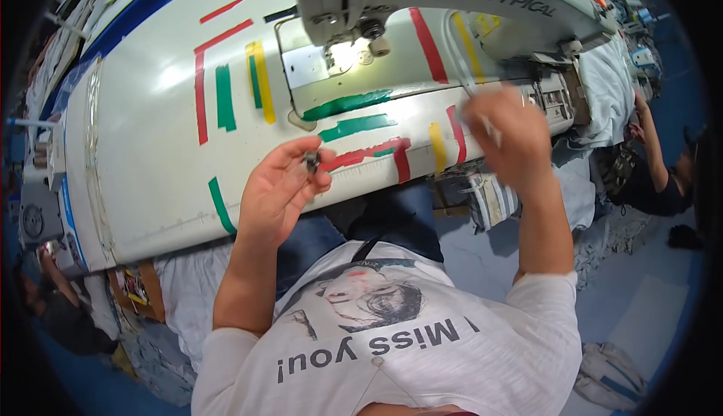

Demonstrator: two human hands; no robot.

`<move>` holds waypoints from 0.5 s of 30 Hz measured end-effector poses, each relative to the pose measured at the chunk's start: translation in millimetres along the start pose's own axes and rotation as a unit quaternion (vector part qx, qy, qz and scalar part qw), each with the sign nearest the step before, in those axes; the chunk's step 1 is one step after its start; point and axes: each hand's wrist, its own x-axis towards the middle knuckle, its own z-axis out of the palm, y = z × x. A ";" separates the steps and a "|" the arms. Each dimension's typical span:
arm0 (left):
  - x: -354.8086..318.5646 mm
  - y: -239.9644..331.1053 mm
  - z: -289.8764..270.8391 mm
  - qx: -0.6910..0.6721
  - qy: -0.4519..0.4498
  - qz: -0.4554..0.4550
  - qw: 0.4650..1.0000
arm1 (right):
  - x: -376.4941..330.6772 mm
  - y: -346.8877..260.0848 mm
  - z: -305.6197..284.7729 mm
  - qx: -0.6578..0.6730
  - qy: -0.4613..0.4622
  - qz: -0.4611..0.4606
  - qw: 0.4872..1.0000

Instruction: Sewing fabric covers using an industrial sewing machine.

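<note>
White and glossy, a long sewing table [151, 152] fills the far left of the scene, its smooth top marked with many flat strips of red, green and yellow tape. One pale grey sewing machine [422, 9] stands on it at the far side, its head lit by a small lamp above a metal needle plate. Blue floor shows to the right, with heaps of pale cloth [602, 85] beside the table's right end. No bin or box can be made out.

Two bare hands rise from the near edge, below them a white printed shirt. The left hand [282, 190] is raised palm-up near the table's near edge, thumb and forefinger pinched on one small dark metal part [312, 161], which sits at the fingertips. The right hand [508, 134] is blurred, curled closed near the machine's right end, apparently gripping a thin pale strand [461, 62] that runs up toward the machine; what it is cannot be told.
</note>
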 end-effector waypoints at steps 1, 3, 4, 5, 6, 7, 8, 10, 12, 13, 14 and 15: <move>1.6 1.6 5.0 0.002 -0.040 0.032 0.999 | -4.8 -22.7 -7.3 0.093 -0.025 -0.023 0.995; 8.5 1.4 15.9 0.045 -0.054 0.026 0.997 | -7.5 -45.5 -5.4 0.202 -0.041 -0.053 0.977; 12.9 0.1 21.3 0.068 -0.076 0.030 0.994 | -7.1 -48.2 0.3 0.201 -0.062 -0.038 0.977; 15.3 -1.6 26.3 0.070 -0.071 0.027 0.995 | -8.0 -50.4 5.4 0.192 -0.097 -0.004 0.977; 17.9 -3.7 30.1 0.109 -0.088 0.014 0.990 | -8.7 -50.0 10.8 0.200 -0.081 -0.025 0.976; 18.7 -6.0 33.1 0.138 -0.113 0.012 0.984 | -9.7 -49.2 15.3 0.235 -0.082 -0.014 0.968; 18.5 -8.0 35.1 0.148 -0.101 0.005 0.984 | -10.4 -48.6 19.2 0.271 -0.084 0.000 0.959; 15.7 -10.5 36.2 0.116 -0.154 -0.003 0.981 | -10.5 -48.5 26.5 0.298 -0.074 0.005 0.952; 10.9 -12.1 34.3 0.107 -0.160 0.005 0.981 | -10.2 -49.8 32.2 0.357 -0.091 0.042 0.929; 8.5 -13.0 32.7 0.095 -0.149 -0.009 0.984 | -11.2 -51.9 34.8 0.359 -0.089 0.035 0.928; 6.3 -13.6 30.5 0.084 -0.136 -0.025 0.987 | -12.1 -53.7 38.1 0.428 -0.090 0.111 0.892; 4.3 -14.4 28.2 0.083 -0.135 -0.022 0.987 | -13.4 -54.8 41.3 0.494 -0.092 0.180 0.846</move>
